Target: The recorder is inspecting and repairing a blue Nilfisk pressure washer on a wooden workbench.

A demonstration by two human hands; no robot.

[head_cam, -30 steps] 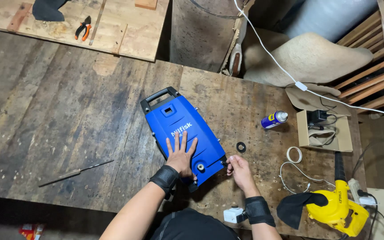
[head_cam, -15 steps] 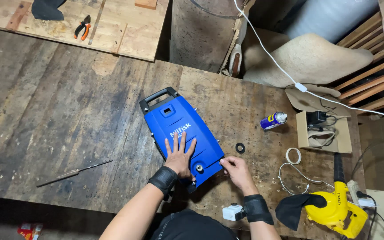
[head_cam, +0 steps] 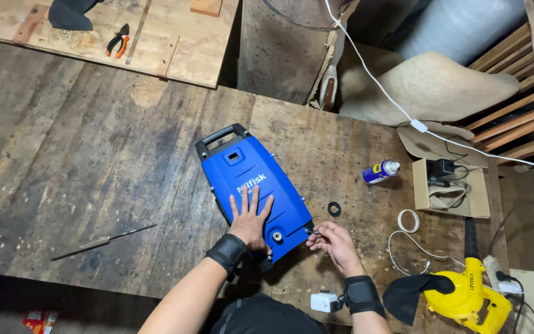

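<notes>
L hand (head_cam: 251, 216) flat, fingers spread, on blue pressure washer (head_cam: 251, 185); R hand (head_cam: 335, 242) pinches small fitting (head_cam: 311, 232) at its edge. Risk, imo: fitting slips from grip; rolls off worktop (head_cam: 94, 161).

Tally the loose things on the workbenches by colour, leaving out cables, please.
Blue: 2, the machine housing under the left hand and the spray can.
Yellow: 1, the blower.
Orange-handled: 1, the pliers.
Black: 1, the rubber ring.
White: 1, the tape roll.
Tan: 1, the cardboard box.
Total: 7.
</notes>
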